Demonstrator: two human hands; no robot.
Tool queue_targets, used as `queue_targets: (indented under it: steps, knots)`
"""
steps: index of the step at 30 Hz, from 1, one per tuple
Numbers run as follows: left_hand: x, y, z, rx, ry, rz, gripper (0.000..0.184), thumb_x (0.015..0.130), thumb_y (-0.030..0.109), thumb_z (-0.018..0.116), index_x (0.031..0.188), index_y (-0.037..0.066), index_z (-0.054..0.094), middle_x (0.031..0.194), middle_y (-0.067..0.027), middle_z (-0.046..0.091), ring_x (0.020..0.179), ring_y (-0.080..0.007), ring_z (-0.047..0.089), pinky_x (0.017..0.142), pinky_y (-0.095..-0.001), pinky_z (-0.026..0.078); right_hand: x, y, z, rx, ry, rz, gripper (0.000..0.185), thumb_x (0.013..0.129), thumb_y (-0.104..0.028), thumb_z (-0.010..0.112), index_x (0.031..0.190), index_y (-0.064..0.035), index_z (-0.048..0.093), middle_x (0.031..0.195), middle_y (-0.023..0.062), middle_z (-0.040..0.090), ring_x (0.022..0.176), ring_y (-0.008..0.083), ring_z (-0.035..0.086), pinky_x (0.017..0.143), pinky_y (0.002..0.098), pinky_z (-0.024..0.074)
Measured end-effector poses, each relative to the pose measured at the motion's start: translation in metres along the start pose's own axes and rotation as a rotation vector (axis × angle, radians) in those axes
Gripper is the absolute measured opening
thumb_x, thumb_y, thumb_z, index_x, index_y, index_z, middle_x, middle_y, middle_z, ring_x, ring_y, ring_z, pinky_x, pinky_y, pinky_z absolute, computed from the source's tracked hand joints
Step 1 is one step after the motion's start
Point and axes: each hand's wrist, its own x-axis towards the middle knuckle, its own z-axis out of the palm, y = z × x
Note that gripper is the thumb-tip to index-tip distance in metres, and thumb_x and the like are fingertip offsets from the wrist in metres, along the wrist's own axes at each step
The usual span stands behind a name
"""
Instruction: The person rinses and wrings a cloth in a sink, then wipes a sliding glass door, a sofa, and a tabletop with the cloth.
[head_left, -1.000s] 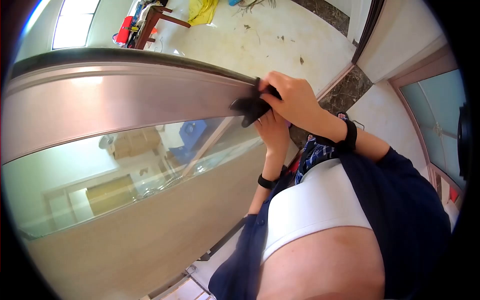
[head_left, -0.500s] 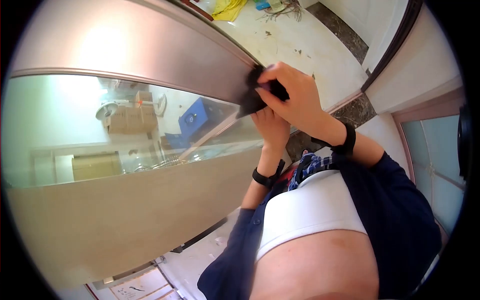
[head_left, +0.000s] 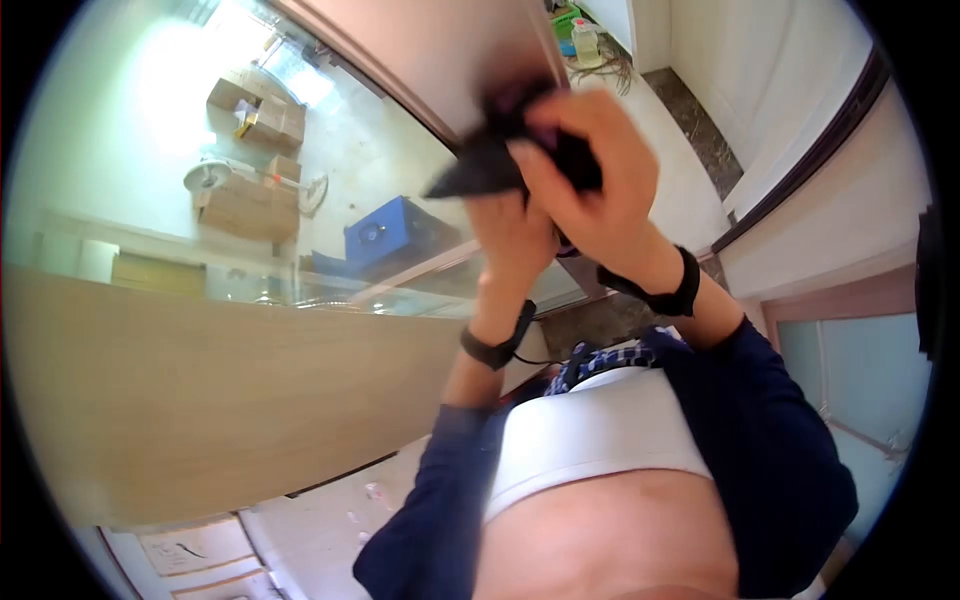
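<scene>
A piece of black cloth (head_left: 485, 165), smeared by motion and pointed at its left end, is bunched between my two hands beside the door frame. My right hand (head_left: 605, 170) is closed on it, thumb and fingers pinching its right part. Just below, my left hand (head_left: 510, 240) is closed against the cloth's underside, and its fingertips are hidden behind it. A spot of purple shows within the dark folds. Both wrists wear black bands. The pinkish frame (head_left: 450, 60) of a glass-panelled door is right behind the cloth; whether they touch I cannot tell.
Through the glass panel show cardboard boxes (head_left: 245, 215), a white fan (head_left: 208, 176) and a blue box (head_left: 385, 235). A clear bottle (head_left: 586, 42) stands on the floor beyond the door. A dark-edged doorway (head_left: 810, 145) rises at the right.
The view has swung, so the door frame and glass sit higher and more of the boxes shows. Both hands, still on the black cloth, have shifted up and slightly left in view.
</scene>
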Motion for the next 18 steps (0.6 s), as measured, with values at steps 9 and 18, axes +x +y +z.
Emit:
queue_targets:
  steps: [9,18]
  knots:
    - [0.060,0.004,-0.013,-0.154,0.275,-0.078,0.040,0.071,0.013,0.056,0.110,0.005,0.056,0.104,-0.0177,0.050,0.100,-0.0412,0.045,0.085,-0.0584,0.034,0.048,-0.010,0.017,-0.233,-0.006,-0.250,0.022,0.070,-0.001,0.071,0.089,-0.0029,0.060,0.082,0.0087,0.061,0.069,0.0223,0.058,0.062,0.0281,0.0466]
    - [-0.138,0.011,0.066,-0.575,-0.486,-0.309,0.036,0.070,0.024,0.064,0.104,0.012,0.062,0.104,-0.0046,0.058,0.096,-0.0217,0.053,0.086,-0.0397,0.041,-0.148,0.053,-0.013,-0.317,-0.246,0.037,0.025,0.061,-0.003,0.072,0.081,-0.0065,0.058,0.072,0.0089,0.055,0.057,0.0248,0.055,0.047,0.0326,0.0437]
